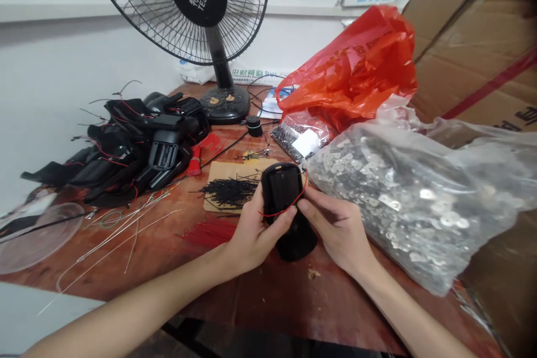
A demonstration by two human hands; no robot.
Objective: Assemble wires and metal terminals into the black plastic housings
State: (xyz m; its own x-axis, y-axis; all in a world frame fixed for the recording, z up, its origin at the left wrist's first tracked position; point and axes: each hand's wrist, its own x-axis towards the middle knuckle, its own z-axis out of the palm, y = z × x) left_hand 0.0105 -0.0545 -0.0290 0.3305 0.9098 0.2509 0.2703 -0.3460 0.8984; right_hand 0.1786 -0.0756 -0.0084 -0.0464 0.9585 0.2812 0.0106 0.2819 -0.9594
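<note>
Both my hands hold one black plastic housing [284, 190] upright over the reddish table [268, 291]. My left hand [255, 229] wraps round its left side, thumb across the front. My right hand [335, 224] grips its right side, fingers pinched at a thin red wire [289, 208] that loops across the housing. Behind the housing, a cardboard piece [218, 172] carries a bundle of short black wires [229, 191]. A bundle of red wires [207, 232] lies just left of my left hand.
A heap of black housings with red wires [138, 145] sits at the left. A desk fan [210, 11] stands at the back. A red plastic bag [356, 67], a clear bag of metal parts [419, 190] and cardboard boxes [482, 50] fill the right. A clear lid [37, 235] lies far left.
</note>
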